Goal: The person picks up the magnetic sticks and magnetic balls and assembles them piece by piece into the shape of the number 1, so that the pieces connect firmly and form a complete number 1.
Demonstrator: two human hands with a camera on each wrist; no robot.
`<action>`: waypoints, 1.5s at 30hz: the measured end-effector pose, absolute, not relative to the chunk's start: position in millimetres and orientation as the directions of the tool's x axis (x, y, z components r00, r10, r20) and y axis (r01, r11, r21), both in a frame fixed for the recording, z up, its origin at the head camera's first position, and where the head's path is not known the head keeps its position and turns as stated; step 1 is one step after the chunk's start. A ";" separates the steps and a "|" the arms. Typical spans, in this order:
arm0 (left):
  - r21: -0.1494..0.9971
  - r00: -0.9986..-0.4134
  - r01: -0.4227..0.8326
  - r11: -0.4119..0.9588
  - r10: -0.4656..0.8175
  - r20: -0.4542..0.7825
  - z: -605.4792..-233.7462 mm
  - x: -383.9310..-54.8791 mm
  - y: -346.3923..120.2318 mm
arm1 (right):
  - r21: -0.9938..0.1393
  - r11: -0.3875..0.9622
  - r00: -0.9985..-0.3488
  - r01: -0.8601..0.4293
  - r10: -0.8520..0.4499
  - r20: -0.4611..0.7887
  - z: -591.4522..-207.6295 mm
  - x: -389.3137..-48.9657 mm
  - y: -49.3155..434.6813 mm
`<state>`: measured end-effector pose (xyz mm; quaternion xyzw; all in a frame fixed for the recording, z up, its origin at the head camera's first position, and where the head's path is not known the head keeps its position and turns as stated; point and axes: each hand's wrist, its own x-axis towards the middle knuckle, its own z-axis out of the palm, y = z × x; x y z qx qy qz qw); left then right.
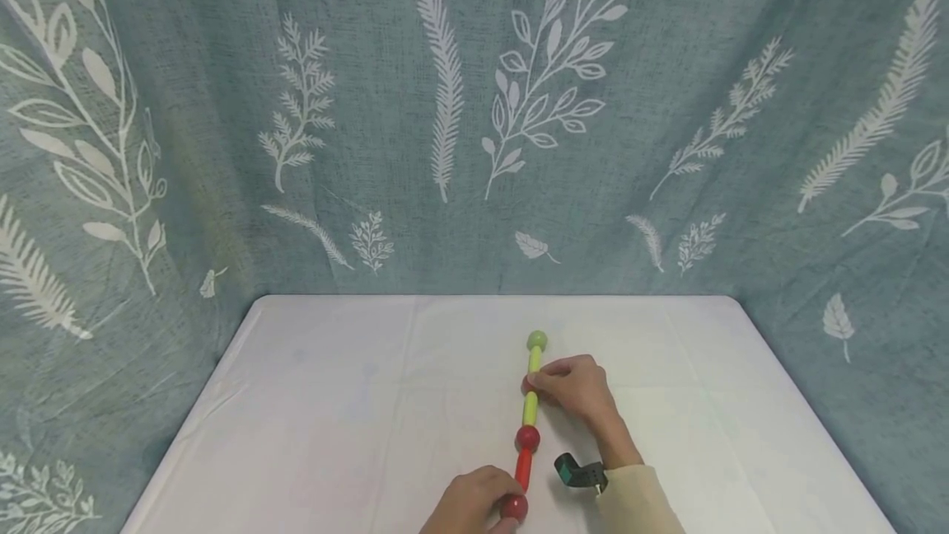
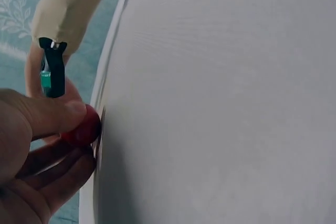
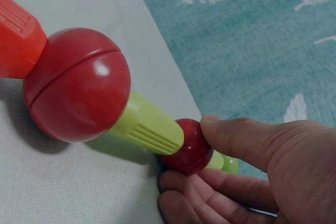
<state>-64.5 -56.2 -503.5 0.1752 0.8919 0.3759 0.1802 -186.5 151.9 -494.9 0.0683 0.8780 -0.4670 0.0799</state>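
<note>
A chain of toy balls and rods lies on the white table, running away from me. At its far end sits a green ball (image 1: 537, 340), joined by a yellow-green rod (image 1: 535, 359) to a red ball (image 3: 190, 153). My right hand (image 1: 578, 390) pinches that red ball between thumb and fingers. Another yellow-green rod (image 1: 530, 409) leads to a second red ball (image 1: 528, 438), which no hand touches. From there a red rod (image 1: 523, 468) reaches the nearest red ball (image 1: 515, 508). My left hand (image 1: 474, 501) grips this nearest ball, thumb on one side and fingers on the other.
The white-covered table (image 1: 311, 402) extends to both sides of the chain. Behind it hangs a blue-green curtain (image 1: 356, 122) with white leaf patterns. A black strap device (image 1: 582, 472) sits on the right wrist, beside a beige sleeve (image 1: 638, 501).
</note>
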 end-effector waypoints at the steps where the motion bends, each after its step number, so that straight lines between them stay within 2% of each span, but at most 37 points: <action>1: 0.724 -0.878 0.192 0.663 0.446 -0.175 -501.2 -63.8 -55.7 | -0.809 0.555 -0.978 0.196 0.045 -0.206 -495.0 -186.3 151.9; 9: 0.700 -0.897 0.235 0.674 0.428 -0.111 -499.7 -59.5 -52.7 | -0.803 0.559 -0.976 0.204 0.056 -0.209 -494.9 -186.0 152.0; 23: 0.718 -0.901 0.174 0.673 0.404 -0.161 -501.0 -62.1 -50.0 | -0.775 0.604 -0.981 0.188 0.073 -0.181 -491.4 -182.7 150.7; 29: 0.713 -0.897 0.177 0.678 0.409 -0.166 -507.3 -62.9 -50.8 | -0.741 0.647 -0.981 0.181 0.066 -0.182 -487.0 -165.8 157.6; 37: 0.671 -0.891 0.194 0.715 0.415 -0.185 -514.1 -63.4 -51.9 | -0.810 0.561 -0.966 0.172 -0.066 -0.251 -488.0 -130.8 155.5; 45: 0.701 -0.901 0.168 0.693 0.396 -0.175 -503.0 -59.3 -49.8 | -0.814 0.558 -0.969 0.158 -0.069 -0.236 -491.4 -124.6 145.4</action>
